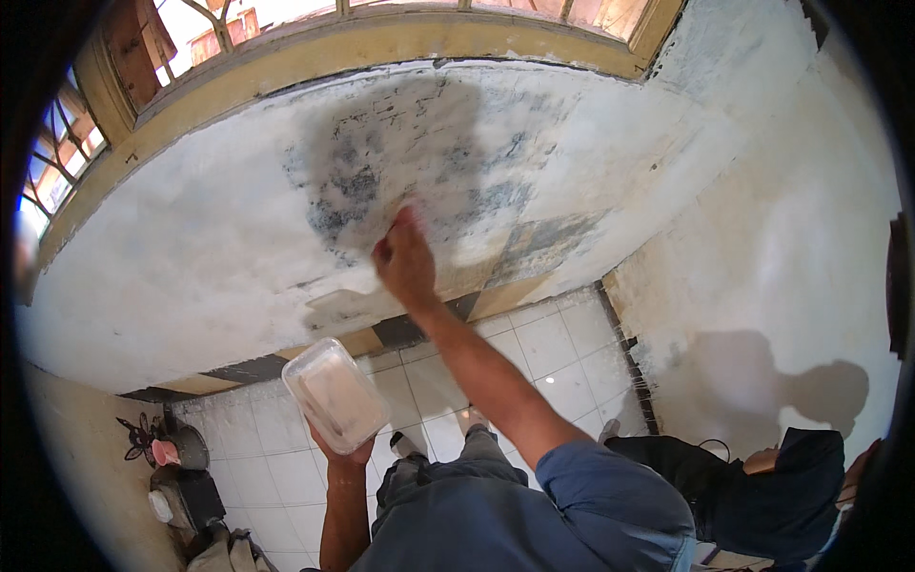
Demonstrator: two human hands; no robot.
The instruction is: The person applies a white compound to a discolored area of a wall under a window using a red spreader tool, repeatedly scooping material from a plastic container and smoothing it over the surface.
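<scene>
My left hand [335,452] holds a clear plastic tub [303,358] from below, tilted, at waist height. Something pale shows inside the tub. My right arm reaches forward to a white plastered wall [210,243]. The right hand [408,262] is closed at the wall, its fingertips slightly blurred; whatever is between them cannot be made out. Around that hand the wall is patchy, with dark grey-blue stains [348,195] and rough, flaking spots. A darker painted band [396,332] runs along the wall's foot.
A yellowish window frame [381,40] with bars runs above the wall. On the right, a person in dark clothing [782,491] is close to the side wall [782,257]. A pot [193,446], a pink cup [165,452] and a black box [201,496] stand at the left on white floor tiles [276,429].
</scene>
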